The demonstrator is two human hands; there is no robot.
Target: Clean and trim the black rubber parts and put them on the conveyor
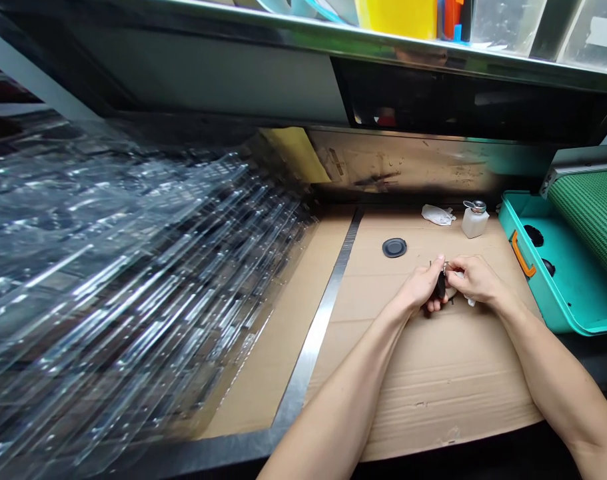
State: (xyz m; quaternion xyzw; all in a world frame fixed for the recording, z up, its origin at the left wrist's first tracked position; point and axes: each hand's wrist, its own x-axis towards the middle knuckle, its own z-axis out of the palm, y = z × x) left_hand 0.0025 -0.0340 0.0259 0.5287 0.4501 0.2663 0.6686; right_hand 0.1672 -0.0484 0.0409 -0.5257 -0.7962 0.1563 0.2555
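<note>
Two forearms [343, 393] — left hand [420, 285] pinching one black part [440, 287].

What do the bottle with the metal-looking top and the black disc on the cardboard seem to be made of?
The bottle looks like cloudy, translucent white plastic, with a shiny metal-looking lid. The disc seems matte black rubber or plastic; its dull surface leaves that open.
</note>
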